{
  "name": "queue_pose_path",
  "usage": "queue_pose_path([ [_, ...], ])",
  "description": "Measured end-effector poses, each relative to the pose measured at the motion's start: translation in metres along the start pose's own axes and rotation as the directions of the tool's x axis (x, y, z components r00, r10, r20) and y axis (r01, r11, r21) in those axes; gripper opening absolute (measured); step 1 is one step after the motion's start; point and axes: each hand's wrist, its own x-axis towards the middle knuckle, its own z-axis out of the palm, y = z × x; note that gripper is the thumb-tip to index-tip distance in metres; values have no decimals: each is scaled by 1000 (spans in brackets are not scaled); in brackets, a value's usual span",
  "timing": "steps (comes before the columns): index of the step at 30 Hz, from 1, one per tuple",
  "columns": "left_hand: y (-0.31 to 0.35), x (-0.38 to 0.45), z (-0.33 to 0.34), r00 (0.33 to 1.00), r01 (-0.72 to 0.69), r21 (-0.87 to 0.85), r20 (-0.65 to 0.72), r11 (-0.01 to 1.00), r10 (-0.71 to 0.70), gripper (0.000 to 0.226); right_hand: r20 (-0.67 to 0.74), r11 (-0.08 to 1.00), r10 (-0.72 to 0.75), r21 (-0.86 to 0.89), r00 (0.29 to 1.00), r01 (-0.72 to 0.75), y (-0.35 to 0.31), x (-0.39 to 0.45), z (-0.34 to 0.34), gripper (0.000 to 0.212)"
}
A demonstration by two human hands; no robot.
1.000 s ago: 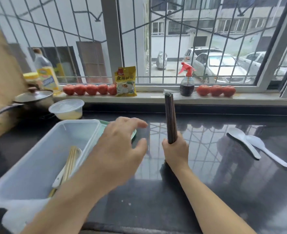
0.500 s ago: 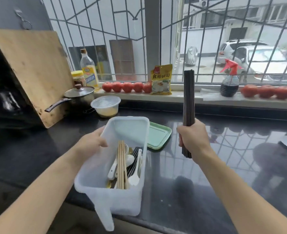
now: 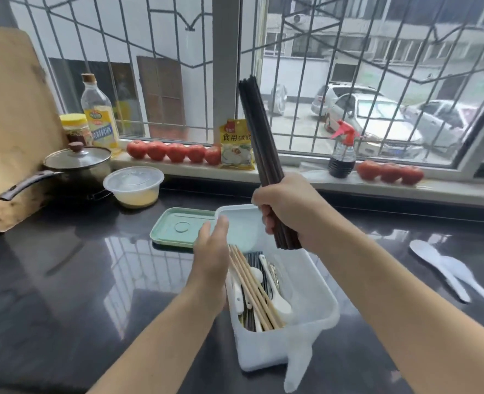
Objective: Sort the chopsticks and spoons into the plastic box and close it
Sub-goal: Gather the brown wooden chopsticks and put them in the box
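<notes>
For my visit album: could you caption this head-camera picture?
Right hand holds dark chopsticks upright over the plastic box; left hand rests beside it.

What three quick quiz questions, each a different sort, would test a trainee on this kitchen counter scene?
1. True or false: the right hand grips the dark chopsticks above the plastic box.
2. Which lies beside the box? A green lid, B a plate, C a towel.
3. Fill in: two white ___ remain on the counter.

Key: 1 true; 2 A; 3 spoons.
</notes>
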Motion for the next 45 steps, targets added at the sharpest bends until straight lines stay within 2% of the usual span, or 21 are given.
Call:
queue_pose_path([
  [1,10,2,-4,999,-52,-67,-2,996,52,68,28,1000,3,-29,1000,-2,-1,0,5,11],
  [2,24,2,-6,995,-95,-78,27,992,97,50,59,997,-2,-72,998,7,-3,-1,13,9],
  [3,40,2,-8,984,-135,-89,108,987,145,35,87,991,-21,-130,996,32,-4,-1,23,7],
  [5,74,-1,-10,967,-131,-125,202,983,155,28,127,929,-129,-332,983,165,-6,3,49,12],
  [7,97,5,-12,977,-117,-145,162,982,141,24,172,872,-231,-401,958,282,-12,10,72,24],
  [9,112,12,-20,983,-144,-166,90,976,160,22,306,952,-202,-160,930,260,-20,17,78,21],
  [11,126,14,-35,983,-144,-247,77,958,168,20,526,982,-146,179,838,59,-23,19,71,23],
  [12,130,15,-44,983,-128,-306,89,944,162,22,597,958,-122,280,793,-63,-22,19,66,29],
  [13,132,17,-54,982,-118,-368,95,922,164,28,610,944,-92,305,787,-126,-20,19,65,37],
  [14,131,19,-61,982,-101,-425,103,899,159,32,570,956,-67,271,819,-110,-18,19,66,41],
  [15,127,22,-66,984,-85,-449,104,889,147,34,497,982,-64,184,865,-33,-16,18,68,40],
  [17,116,28,-73,990,-45,-424,102,904,97,27,367,995,-94,0,925,102,-10,17,78,32],
  [21,88,31,-85,996,75,-409,74,909,-49,16,290,946,-104,-267,951,185,7,18,88,20],
  [27,68,32,-85,997,54,-375,-27,925,-69,19,284,906,-63,-385,957,174,14,19,94,13],
  [34,52,33,-81,998,60,-448,23,892,-56,24,316,886,4,-440,949,143,8,15,86,13],
  [36,41,33,-87,994,100,-504,17,858,-106,23,277,865,2,-482,961,138,5,12,70,14],
  [39,14,33,-106,976,179,-514,-11,839,-216,17,144,815,-39,-568,989,114,6,5,26,11],
  [42,-22,31,-117,954,263,-447,-10,855,-299,14,159,752,120,-659,980,14,14,-13,-9,5],
  [45,-51,26,-111,952,293,-384,31,876,-305,10,175,565,333,-823,926,-48,30,-27,-13,8],
])
